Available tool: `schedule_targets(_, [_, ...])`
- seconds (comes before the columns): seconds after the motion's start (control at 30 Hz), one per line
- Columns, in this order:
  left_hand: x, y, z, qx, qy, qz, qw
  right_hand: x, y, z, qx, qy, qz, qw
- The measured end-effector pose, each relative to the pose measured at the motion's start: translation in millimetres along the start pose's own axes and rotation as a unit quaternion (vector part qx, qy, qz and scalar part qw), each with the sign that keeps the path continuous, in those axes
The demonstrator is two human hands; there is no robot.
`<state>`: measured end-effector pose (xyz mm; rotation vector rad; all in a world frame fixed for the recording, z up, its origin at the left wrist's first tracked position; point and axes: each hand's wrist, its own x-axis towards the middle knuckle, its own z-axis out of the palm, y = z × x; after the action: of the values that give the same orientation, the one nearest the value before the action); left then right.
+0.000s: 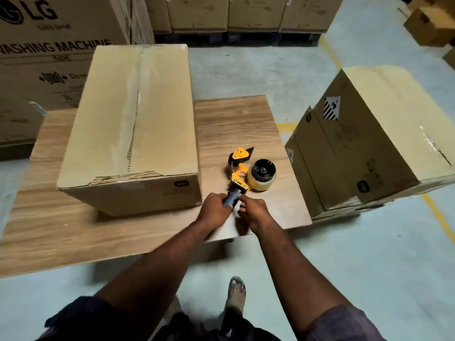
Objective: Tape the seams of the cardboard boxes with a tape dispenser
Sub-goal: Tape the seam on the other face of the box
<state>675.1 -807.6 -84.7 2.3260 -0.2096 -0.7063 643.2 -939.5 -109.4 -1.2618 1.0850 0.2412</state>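
- A cardboard box point(133, 114) stands on the left half of the table point(73, 242), its far end reaching past the table's back edge.
- The tape dispenser point(240, 168) lies on the table to the right of that box, near it, with its tape roll point(261, 177) on its right side.
- My left hand point(214, 210) grips the dispenser's handle point(232, 196) at the near end. My right hand point(254, 212) is just beside it on the right, but its grip is blurred.
- A stack of boxes point(369, 143) sits on the floor point(369, 254) right of the table.
- A washing machine carton point(49, 57) stands behind the table on the left.
- A row of cartons point(246, 13) runs along the back.
- My foot point(236, 291) is on the floor before the table.
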Motion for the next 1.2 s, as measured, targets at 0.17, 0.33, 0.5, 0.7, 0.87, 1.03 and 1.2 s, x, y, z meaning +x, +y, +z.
schedule_targets(0.17, [-5.6,13.0,30.1,-0.07,-0.084,-0.014,0.994,17.9,-13.6,-12.4,0.075,-0.038,0.044,0.995])
schedule_targets(0.33, [3.8,28.1,25.6,-0.319,-0.052,-0.163,0.932,42.2,-20.5,-21.1,0.062,-0.089,0.084,0.99])
schedule_targets(0.5, [24.1,43.2,5.8,-0.492,0.029,-0.266,0.829,20.5,-28.6,-19.2,0.11,-0.127,0.129,0.977])
schedule_targets(0.7, [29.8,63.3,-11.3,-0.6,0.007,-0.292,0.745,3.7,-34.6,-26.4,0.051,-0.029,0.018,0.998])
schedule_targets(0.87, [20.2,107.2,-31.7,-0.708,-0.01,-0.226,0.669,-16.6,-74.3,-36.9,0.006,-0.014,-0.117,0.993])
schedule_targets(1.03, [-8.4,133.3,-87.6,-0.768,-0.002,-0.119,0.629,-53.1,-108.2,-39.0,-0.024,-0.064,-0.303,0.951])
schedule_targets(1.2, [-53.0,119.9,-139.7,-0.782,-0.027,-0.013,0.622,-101.9,-137.1,-27.1,-0.022,-0.126,-0.397,0.909])
